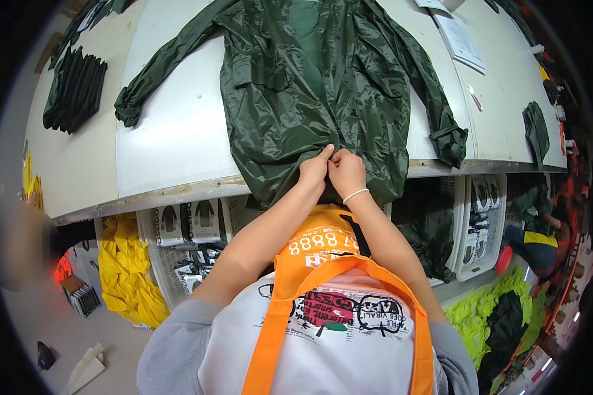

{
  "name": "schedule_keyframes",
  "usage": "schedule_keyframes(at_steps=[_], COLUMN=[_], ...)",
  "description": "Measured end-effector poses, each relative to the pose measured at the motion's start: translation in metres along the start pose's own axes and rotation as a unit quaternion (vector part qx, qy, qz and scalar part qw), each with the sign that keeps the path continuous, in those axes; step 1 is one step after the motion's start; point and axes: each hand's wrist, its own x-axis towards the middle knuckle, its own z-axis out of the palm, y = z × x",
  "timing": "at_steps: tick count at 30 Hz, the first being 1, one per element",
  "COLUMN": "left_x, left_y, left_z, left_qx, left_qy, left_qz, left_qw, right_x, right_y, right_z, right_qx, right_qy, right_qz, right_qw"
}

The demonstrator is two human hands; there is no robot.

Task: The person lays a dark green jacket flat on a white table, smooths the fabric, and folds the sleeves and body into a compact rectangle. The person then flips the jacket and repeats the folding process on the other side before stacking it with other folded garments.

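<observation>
At the centre of the frame, the left hand [314, 168] and right hand [346, 170] both pinch closed on the lower hem of the dark green raincoat [310, 85], which spreads above them.

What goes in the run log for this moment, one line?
left hand: pinching jacket hem | right hand: pinching same spot | dark green rain jacket: spread flat on white table, hem over edge

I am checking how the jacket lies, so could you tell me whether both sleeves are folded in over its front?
No, the jacket lies spread on the table with both sleeves stretched outward to either side.
</observation>
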Motion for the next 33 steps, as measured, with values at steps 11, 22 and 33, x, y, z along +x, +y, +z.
schedule_keyframes(at_steps=[11,22,33], left_x=[-0.018,-0.031,-0.033], left_y=[0.013,0.023,0.017], left_z=[-0.001,-0.024,-0.025], left_qx=[-0.044,-0.037,0.033], left_qy=[-0.061,-0.095,-0.022], left_qz=[-0.014,-0.002,0.037], left_qw=[0.997,0.995,0.999], right_x=[0.019,0.005,-0.006], right_y=[0.022,0.039,0.016], right_z=[-0.023,-0.009,-0.001], right_qx=[0.382,0.591,0.593], right_qy=[-0.273,-0.182,-0.085], right_qz=[0.305,0.320,0.338], right_qw=[0.828,0.718,0.726])
